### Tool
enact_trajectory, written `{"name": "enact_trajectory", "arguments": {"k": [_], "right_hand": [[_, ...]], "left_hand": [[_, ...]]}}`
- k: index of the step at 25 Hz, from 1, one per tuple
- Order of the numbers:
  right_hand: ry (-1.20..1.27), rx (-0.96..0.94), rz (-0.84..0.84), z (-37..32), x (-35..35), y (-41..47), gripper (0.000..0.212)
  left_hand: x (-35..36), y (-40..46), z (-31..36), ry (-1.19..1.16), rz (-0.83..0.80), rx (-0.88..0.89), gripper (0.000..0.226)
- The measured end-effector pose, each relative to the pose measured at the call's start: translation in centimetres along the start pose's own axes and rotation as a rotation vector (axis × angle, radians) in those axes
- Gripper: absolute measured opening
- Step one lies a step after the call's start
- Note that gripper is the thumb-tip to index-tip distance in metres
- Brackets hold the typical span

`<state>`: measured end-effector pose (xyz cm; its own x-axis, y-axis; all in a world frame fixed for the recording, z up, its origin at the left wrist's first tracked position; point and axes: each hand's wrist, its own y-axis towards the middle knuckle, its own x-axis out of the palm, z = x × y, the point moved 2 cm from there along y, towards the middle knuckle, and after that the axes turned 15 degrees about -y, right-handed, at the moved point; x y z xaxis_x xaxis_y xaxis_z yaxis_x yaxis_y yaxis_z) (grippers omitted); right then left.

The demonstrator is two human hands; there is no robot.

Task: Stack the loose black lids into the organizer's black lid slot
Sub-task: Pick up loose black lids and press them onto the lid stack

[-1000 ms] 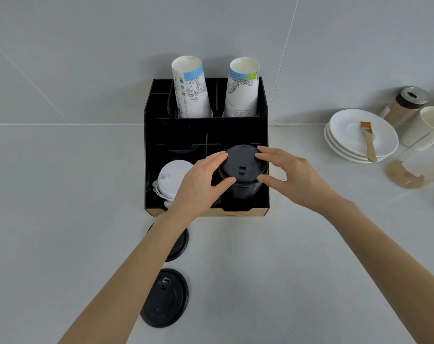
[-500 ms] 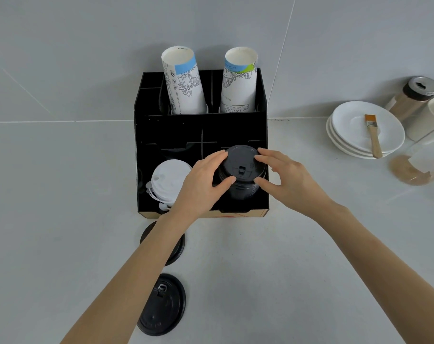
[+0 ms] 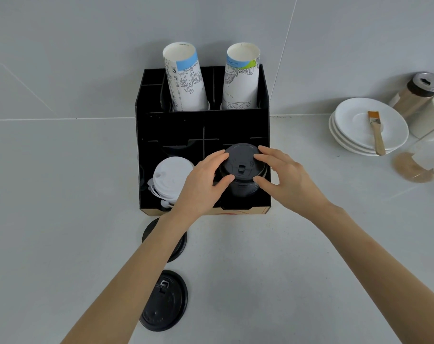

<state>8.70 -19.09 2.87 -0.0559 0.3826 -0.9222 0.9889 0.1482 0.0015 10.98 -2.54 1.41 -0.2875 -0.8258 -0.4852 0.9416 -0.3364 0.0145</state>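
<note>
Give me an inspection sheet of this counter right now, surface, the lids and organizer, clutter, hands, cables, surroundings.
Surface: pale grey counter, no spills seen.
Job's things: black organizer against the wall; black lid stack in its front right slot; white lids in the front left slot; two loose black lids on the counter, near one in full view, far one partly hidden by the forearm.
Clutter: two paper cup stacks in the back slots; white plates with a brush; a jar.
Grips: left hand and right hand touch the stack's top lid from either side.
Cables: nothing seen.
Surroundings: grey tiled wall.
</note>
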Motion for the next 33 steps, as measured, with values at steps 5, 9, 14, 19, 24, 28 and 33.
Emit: {"name": "enact_trajectory", "arguments": {"k": [5, 9, 14, 19, 24, 28, 33], "right_hand": [[0.01, 0.013, 0.012, -0.1, 0.1, -0.3, 0.046], [0.0, 0.009, 0.027, -0.4, -0.1, -0.7, 0.046], [0.033, -0.039, 0.072, -2.3, -0.5, -1.6, 0.043], [0.068, -0.127, 0.06, -5.4, 0.6, -2.7, 0.042], [0.096, -0.207, -0.011, -8.0, 3.0, -3.7, 0.044], [0.099, -0.244, -0.069, -9.8, 5.1, -4.3, 0.045], [0.069, -0.25, -0.171, -11.0, 7.7, -4.6, 0.045]], "left_hand": [[0.0, -0.1, 0.2, 0.005, -0.006, -0.012, 0.049], [-0.2, -0.7, 0.6, 0.012, -0.002, -0.009, 0.05], [-1.8, -2.5, 0.8, 0.007, 0.04, 0.002, 0.047], [-4.1, -5.6, 0.0, -0.029, 0.124, -0.076, 0.045], [-6.6, -8.8, -2.0, -0.006, 0.184, -0.086, 0.044], [-7.9, -11.3, -3.8, 0.022, 0.204, -0.137, 0.045], [-8.6, -13.5, -6.3, -0.001, 0.211, -0.205, 0.044]]}}
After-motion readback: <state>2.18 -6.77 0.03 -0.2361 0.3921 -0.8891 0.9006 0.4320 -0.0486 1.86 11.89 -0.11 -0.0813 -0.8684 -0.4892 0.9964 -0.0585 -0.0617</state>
